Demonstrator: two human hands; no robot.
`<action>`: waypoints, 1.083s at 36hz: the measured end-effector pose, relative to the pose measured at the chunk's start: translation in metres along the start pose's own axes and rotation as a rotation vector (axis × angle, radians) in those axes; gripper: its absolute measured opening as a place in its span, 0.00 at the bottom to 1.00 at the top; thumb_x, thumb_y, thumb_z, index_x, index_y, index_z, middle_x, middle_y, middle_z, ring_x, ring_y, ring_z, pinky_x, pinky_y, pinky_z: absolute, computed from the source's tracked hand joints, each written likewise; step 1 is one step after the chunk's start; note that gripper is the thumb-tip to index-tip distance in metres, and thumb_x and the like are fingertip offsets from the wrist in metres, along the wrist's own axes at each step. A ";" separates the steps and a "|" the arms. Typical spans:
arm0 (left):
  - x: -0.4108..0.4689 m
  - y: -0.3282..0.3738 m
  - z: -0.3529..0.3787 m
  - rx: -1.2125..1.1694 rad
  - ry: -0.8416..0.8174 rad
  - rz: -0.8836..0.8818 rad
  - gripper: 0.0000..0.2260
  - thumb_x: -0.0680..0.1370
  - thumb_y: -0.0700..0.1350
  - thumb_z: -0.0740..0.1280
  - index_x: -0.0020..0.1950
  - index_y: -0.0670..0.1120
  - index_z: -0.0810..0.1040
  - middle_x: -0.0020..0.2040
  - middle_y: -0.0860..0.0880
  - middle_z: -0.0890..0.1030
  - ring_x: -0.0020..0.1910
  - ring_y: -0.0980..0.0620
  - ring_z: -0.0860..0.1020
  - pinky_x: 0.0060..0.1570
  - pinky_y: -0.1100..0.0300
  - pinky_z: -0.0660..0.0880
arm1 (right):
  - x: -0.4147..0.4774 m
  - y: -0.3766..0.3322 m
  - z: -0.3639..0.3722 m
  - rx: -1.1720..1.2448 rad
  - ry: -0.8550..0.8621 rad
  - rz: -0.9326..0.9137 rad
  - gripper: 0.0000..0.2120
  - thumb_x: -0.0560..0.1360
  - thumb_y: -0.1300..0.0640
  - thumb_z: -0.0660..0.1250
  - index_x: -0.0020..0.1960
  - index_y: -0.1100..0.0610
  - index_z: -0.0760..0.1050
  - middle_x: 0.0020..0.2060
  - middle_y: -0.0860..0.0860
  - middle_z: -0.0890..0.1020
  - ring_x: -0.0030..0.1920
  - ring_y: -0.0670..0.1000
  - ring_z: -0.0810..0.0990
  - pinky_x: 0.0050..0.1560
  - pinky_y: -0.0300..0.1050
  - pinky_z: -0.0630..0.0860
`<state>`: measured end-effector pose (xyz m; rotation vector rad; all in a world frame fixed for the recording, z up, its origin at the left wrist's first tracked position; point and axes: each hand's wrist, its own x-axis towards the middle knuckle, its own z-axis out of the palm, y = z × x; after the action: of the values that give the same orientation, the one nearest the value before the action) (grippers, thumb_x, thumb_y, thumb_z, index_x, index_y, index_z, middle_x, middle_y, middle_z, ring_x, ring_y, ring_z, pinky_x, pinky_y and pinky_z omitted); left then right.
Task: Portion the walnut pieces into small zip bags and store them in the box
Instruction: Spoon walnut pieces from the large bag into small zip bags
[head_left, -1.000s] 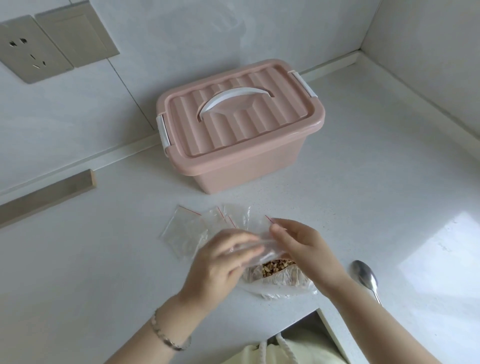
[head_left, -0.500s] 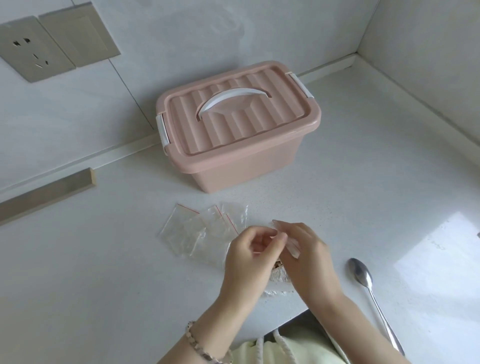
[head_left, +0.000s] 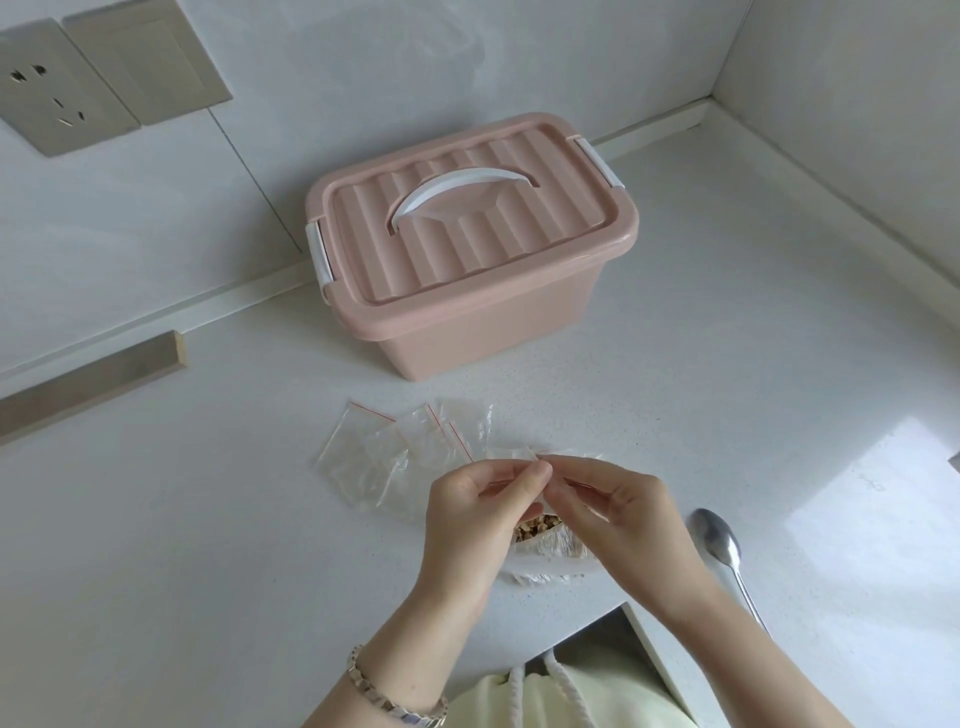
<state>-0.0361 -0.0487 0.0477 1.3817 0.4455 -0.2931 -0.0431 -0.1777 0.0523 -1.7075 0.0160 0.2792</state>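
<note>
Pink plastic, the box sits lidded well beyond the left hand and right hand. It looks rigid and light, best lifted by its white handle. Empty zip bags lie just beyond the left hand, flimsy and slippery, so grip them at the red-striped mouth. Walnut pieces, probably brittle, sit in a crinkled bag under both hands. Fingertips meet, each hand pinching thin clear film.

Home kitchen: white countertop, tiled wall, wall socket.
</note>
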 end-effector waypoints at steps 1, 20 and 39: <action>0.000 0.000 0.000 0.004 -0.004 -0.001 0.03 0.71 0.39 0.71 0.43 0.40 0.83 0.38 0.42 0.84 0.39 0.49 0.83 0.46 0.58 0.80 | 0.000 0.000 0.000 0.012 0.001 0.003 0.09 0.75 0.61 0.65 0.52 0.54 0.81 0.45 0.46 0.85 0.49 0.45 0.83 0.54 0.43 0.78; -0.008 -0.012 0.007 0.208 0.087 0.142 0.06 0.74 0.38 0.68 0.38 0.44 0.80 0.33 0.47 0.83 0.33 0.53 0.81 0.35 0.60 0.79 | -0.004 0.003 0.007 -0.061 0.130 0.056 0.12 0.72 0.62 0.69 0.36 0.45 0.81 0.36 0.37 0.83 0.39 0.36 0.81 0.40 0.26 0.72; 0.003 0.003 -0.005 -0.008 -0.242 -0.090 0.09 0.77 0.36 0.61 0.38 0.39 0.77 0.31 0.46 0.79 0.34 0.52 0.79 0.34 0.62 0.77 | 0.005 0.003 -0.006 0.386 0.007 0.313 0.08 0.67 0.56 0.67 0.36 0.59 0.82 0.31 0.53 0.81 0.30 0.46 0.76 0.30 0.36 0.70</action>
<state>-0.0332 -0.0430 0.0486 1.3008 0.3074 -0.5257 -0.0380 -0.1837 0.0489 -1.3172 0.3252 0.4706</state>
